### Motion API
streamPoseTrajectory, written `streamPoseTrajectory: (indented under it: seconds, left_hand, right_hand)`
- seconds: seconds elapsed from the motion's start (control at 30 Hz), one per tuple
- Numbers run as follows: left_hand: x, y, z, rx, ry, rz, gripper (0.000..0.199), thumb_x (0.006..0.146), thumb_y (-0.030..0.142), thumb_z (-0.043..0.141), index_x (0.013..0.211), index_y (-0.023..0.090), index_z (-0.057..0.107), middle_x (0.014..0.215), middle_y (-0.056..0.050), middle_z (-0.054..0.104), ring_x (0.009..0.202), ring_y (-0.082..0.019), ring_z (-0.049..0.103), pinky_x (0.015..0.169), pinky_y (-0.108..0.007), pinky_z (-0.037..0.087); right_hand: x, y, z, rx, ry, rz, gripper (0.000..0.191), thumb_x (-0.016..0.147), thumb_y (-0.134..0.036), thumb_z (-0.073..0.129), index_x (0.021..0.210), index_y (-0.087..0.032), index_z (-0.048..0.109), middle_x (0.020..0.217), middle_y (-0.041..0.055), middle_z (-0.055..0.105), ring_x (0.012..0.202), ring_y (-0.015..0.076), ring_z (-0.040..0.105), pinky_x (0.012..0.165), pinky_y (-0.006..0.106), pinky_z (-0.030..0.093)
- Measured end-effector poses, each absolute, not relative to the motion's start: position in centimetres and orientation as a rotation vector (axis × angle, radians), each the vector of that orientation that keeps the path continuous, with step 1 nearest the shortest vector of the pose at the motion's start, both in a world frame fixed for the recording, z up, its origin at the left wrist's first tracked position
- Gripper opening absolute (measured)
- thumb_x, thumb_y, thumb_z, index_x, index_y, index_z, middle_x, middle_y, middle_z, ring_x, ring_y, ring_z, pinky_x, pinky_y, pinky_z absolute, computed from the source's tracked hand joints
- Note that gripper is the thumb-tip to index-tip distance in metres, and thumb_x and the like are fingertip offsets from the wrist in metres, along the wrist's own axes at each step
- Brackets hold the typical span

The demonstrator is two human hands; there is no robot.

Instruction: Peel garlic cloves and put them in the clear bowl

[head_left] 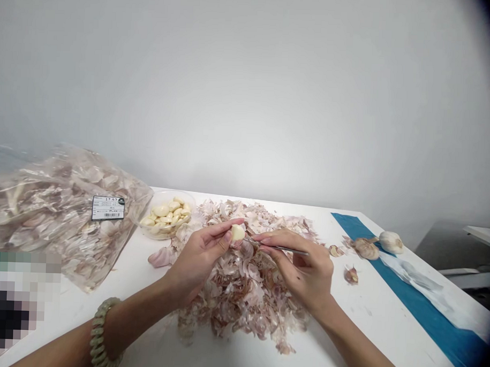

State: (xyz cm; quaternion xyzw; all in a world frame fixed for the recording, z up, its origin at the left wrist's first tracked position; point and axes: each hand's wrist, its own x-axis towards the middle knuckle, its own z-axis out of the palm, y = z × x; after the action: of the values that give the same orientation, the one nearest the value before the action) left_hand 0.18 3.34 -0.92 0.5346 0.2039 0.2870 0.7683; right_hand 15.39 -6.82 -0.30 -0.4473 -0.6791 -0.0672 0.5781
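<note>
Between the fingertips of my left hand (200,254) is a pale garlic clove (238,233), with much of its skin off. My right hand (302,266) grips a thin metal tool (286,249), whose tip points at the clove; whether it is a knife or tweezers I cannot make out. Below both hands spreads a large heap of garlic skins (249,301). Left of the heap, a clear round bowl (144,232) holds several peeled cloves (169,213).
A clear bag (66,225) stuffed with garlic skins stands at the left. To the right lie a garlic bulb (391,242), a partly broken bulb (366,247), a loose unpeeled clove (351,274) and a white plastic bag (422,283) on a blue strip (410,296). A wall rises behind the table.
</note>
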Motion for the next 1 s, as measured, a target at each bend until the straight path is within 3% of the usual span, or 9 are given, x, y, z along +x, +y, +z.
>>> streamPoseTrajectory:
  seconds: [0.23,0.57,0.77,1.0]
  left_hand:
    - [0.19,3.20,-0.92,1.149,0.417,0.616,0.038,0.080,0.035,0.064,0.116,0.022,0.063,0.084,-0.005,0.071,0.098,-0.019,0.061,0.097,-0.035,0.039]
    - [0.25,3.20,-0.69,1.140,0.447,0.658,0.034,0.078,0.034,0.066,0.110,0.023,0.066,0.076,-0.002,0.069,0.084,-0.014,0.061,0.089,-0.027,0.042]
    - [0.36,3.27,-0.70,1.128,0.455,0.688,0.032,0.077,0.033,0.067,0.107,0.022,0.067,0.100,-0.005,0.069,0.097,-0.017,0.059,0.092,-0.028,0.041]
    - [0.39,3.38,-1.05,1.143,0.454,0.733,0.031,0.077,0.033,0.067,0.106,0.021,0.067,0.095,-0.005,0.069,0.103,-0.019,0.058,0.094,-0.029,0.040]
  right_hand:
    - [15.31,-6.92,-0.42,-1.046,-1.569,-0.182,0.039,0.074,0.005,0.059,0.097,-0.025,0.067,0.090,0.0005,0.074,0.083,0.0161,0.069,0.071,0.033,0.059]
    - [15.02,-7.12,-0.25,-1.024,-1.574,-0.198,0.040,0.073,0.006,0.058,0.097,-0.025,0.068,0.088,0.0011,0.074,0.080,0.0170,0.070,0.067,0.033,0.060]
    - [14.81,-6.99,-0.22,-0.996,-1.593,-0.176,0.043,0.072,0.006,0.057,0.098,-0.026,0.068,0.087,0.0006,0.074,0.078,0.0168,0.071,0.065,0.031,0.060]
    - [14.68,-7.15,-0.19,-0.991,-1.619,-0.154,0.043,0.073,0.006,0.056,0.098,-0.026,0.068,0.084,0.0005,0.074,0.078,0.0162,0.071,0.065,0.031,0.060]
